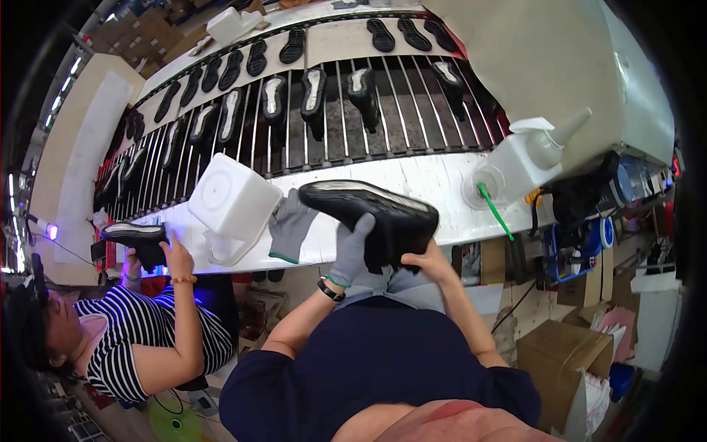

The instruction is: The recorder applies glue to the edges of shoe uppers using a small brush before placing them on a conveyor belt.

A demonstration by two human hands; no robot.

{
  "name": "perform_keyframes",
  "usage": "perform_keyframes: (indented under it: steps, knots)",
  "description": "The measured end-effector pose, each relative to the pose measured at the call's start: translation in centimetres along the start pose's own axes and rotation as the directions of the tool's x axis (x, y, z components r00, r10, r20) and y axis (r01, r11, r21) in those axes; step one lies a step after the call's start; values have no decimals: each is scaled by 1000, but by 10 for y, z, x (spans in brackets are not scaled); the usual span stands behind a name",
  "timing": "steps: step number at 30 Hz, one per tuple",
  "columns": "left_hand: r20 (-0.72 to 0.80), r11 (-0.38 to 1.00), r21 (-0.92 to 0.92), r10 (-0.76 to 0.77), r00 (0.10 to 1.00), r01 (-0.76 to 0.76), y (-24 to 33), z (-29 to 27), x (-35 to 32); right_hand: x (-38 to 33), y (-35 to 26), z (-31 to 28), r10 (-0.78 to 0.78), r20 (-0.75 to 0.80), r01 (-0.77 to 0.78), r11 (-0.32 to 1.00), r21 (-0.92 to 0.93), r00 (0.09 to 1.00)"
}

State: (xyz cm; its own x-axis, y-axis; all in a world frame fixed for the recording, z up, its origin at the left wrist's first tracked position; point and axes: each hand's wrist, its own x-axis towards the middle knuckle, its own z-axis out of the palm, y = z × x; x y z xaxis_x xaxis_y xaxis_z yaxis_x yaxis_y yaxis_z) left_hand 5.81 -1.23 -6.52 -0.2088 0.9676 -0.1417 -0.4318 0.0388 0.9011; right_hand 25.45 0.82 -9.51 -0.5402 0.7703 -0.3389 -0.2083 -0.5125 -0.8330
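Observation:
A black shoe upper is held upside down in front of me, its pale underside turned up and its toe pointing left. My left hand, in a grey glove, is closed on its near side around the middle. Bare, my right hand grips the shoe's opening at the lower right; some of its fingers are hidden by the shoe. Just left of the shoe, a loose grey glove with a green cuff lies on the white table edge.
Metal rollers carry several upturned shoe uppers, with black soles on a board behind. A white plastic jug and a round cup with a green-handled brush flank me. At left, a co-worker's hands hold another shoe.

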Motion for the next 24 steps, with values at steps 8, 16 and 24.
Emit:
perform_keyframes:
  steps: [8,16,24]
  knots:
    - [130,649,733,160,978,-204,-17,-30,21,11,-17,8,-292,-405,314,949,-13,866]
    - [210,442,790,455,865,-424,-51,-80,3,155,-74,-32,-700,-448,524,714,-465,556]
    - [300,295,798,561,772,-525,-49,-65,10,284,-111,-66,-760,-236,152,401,-903,605]
